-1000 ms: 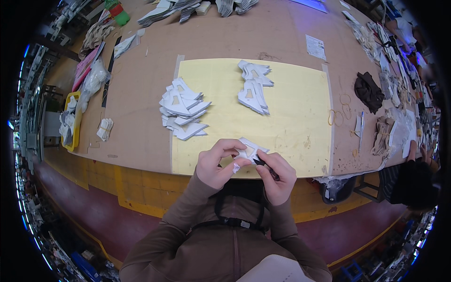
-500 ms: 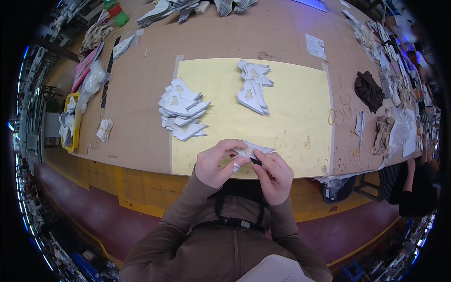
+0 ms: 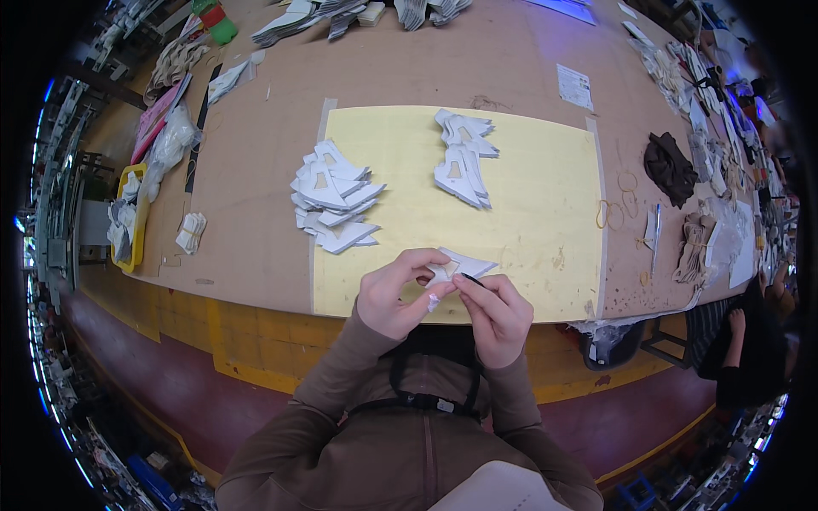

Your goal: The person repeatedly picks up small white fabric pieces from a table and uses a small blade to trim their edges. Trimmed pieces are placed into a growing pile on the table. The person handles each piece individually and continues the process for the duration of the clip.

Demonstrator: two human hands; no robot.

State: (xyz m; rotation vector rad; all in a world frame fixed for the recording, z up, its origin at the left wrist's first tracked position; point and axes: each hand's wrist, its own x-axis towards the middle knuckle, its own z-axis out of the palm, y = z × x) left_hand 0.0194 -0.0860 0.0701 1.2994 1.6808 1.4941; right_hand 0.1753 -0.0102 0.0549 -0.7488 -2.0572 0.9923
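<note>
Looks smooth and matt on the white piece (image 3: 471, 261), papery on the yellow sheet (image 3: 545, 213), cardboard-dull on the bench (image 3: 256, 128); shows glossy, crinkled plastic at the bag (image 3: 173, 143), matt cloth at the dark bundle (image 3: 667, 169).

The windowed cut piece (image 3: 474, 262) is white, and the slim tool (image 3: 471, 279) beside it black. The fanned stack (image 3: 345, 198) is white with greyish edges, lying on a pale yellow sheet (image 3: 528, 213) speckled with brownish stains. The table cover (image 3: 264, 140) is plain tan. The jacket (image 3: 366, 464) is solid brown, crossed by a black strap (image 3: 423, 401). The bottle (image 3: 224, 32) is green, banded red; the basket (image 3: 137, 247) is bright yellow; the crumpled cloth (image 3: 667, 170) is dark brown.
</note>
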